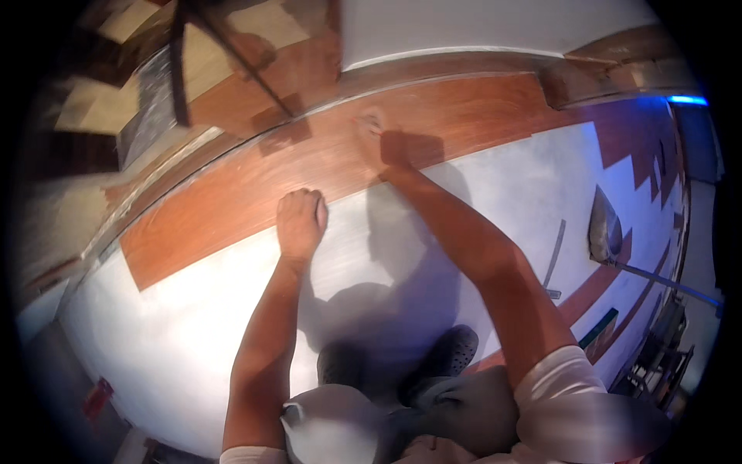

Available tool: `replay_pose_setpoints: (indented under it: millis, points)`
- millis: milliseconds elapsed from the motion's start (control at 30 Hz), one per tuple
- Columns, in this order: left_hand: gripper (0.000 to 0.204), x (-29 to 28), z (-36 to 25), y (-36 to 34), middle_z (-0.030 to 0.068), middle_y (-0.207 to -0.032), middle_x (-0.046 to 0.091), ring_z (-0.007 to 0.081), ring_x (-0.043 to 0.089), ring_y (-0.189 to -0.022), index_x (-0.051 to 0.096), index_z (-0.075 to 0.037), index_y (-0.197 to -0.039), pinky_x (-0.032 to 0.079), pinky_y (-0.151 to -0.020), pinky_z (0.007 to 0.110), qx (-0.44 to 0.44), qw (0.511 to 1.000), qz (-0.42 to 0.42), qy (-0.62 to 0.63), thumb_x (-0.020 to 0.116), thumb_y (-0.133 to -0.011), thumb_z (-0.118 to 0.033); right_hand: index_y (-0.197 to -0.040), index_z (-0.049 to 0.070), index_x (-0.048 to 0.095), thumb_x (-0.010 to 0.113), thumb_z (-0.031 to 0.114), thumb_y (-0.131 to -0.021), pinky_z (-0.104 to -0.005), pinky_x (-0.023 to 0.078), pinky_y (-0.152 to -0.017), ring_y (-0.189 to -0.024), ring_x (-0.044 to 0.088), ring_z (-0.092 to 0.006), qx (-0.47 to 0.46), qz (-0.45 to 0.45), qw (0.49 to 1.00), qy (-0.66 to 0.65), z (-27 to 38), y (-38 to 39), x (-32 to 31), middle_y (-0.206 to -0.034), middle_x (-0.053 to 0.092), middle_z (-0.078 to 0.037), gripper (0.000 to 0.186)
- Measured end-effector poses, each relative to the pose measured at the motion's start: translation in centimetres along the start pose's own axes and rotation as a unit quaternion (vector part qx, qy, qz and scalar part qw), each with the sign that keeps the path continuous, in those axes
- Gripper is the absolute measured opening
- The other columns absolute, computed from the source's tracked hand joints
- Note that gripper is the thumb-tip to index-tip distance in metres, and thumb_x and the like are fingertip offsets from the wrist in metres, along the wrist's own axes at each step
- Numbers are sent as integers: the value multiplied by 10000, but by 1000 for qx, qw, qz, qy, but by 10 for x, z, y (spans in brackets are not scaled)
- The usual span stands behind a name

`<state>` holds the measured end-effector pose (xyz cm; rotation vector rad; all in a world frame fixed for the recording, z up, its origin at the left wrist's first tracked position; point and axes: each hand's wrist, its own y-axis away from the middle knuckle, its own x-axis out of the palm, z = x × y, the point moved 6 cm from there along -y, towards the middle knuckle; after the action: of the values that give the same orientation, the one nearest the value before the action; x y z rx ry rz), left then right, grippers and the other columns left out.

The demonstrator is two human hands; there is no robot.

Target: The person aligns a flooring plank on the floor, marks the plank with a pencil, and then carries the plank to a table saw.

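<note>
Reddish-brown wood-look floor planks form a long strip along the far side of a pale floor surface. My left hand rests at the strip's near edge, its fingers curled and closed; whatever is under them, if anything, is hidden. Farther forward and to the right, my right hand is over the planks. Motion smears its fingers, so their grip cannot be read. A dark brown rectangular patch shows beside that wrist; I cannot tell whether it is a piece or a shadow.
To the right are a long-handled dustpan, a metal square ruler, a green strip-shaped object and stepped plank ends. Glass-like panels and wooden pieces stand far left. My dark perforated clogs are on the pale surface.
</note>
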<state>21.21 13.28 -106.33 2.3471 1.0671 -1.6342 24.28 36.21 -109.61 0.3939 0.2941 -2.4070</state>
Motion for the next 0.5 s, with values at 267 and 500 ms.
replay_pose_setpoints:
  millis: [267,500]
  points:
    - [114,-7,-1,6,123,-922,607,324,569,-880,615,-52,-941,450,-807,443,-20,1000,-1,12,668,-857,-109,-1045,26,679,667,105,-925,-361,536,-786,-900,674,-313,-11,139,981,137,36,118,-126,-1016,693,-163,144]
    - [92,-25,19,27,157,-927,640,350,596,-904,659,-39,-915,463,-839,447,-137,978,-70,144,609,-893,-113,-1077,13,661,696,41,-882,-427,517,-898,-1007,644,-366,-143,110,937,300,26,191,-225,-1054,693,-170,199]
